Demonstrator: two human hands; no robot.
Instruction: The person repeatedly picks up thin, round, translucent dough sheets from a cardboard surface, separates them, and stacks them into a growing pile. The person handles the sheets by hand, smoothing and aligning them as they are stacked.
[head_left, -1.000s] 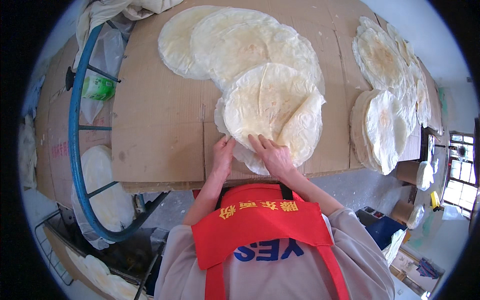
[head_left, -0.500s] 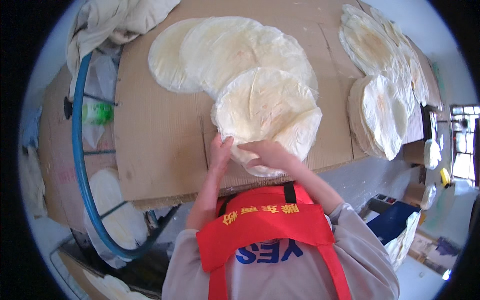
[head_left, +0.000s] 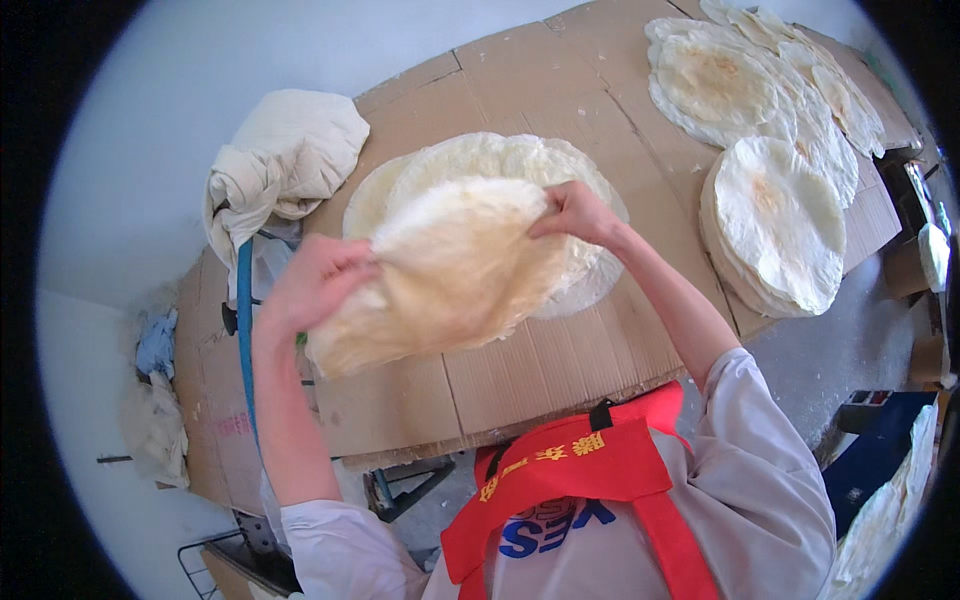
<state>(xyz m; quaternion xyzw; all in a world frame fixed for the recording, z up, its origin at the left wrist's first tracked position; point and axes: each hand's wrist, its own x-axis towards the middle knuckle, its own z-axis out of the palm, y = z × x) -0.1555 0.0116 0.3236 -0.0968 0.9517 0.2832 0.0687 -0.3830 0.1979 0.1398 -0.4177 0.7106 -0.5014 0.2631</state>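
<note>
A round, thin flatbread [head_left: 450,280], blurred by motion, is held up between my hands, a golden-brown face showing. My left hand [head_left: 325,280] grips it at its left side. My right hand [head_left: 580,215] pinches its upper right edge. Behind it, overlapping pale flatbreads [head_left: 590,176] lie on a cardboard-covered table [head_left: 520,380], partly hidden by the lifted one.
At right stand a thick stack of flatbreads [head_left: 780,220] and a spread of more [head_left: 715,80]. A white cloth bundle [head_left: 295,150] tops a blue metal frame [head_left: 245,330] at left. A dark blue box [head_left: 860,440] sits low at right.
The top flatbread has been lifted and turned over, showing a browner face. Both hands have risen and spread apart, the left leftward. The view has shifted, bringing more wall into sight.
</note>
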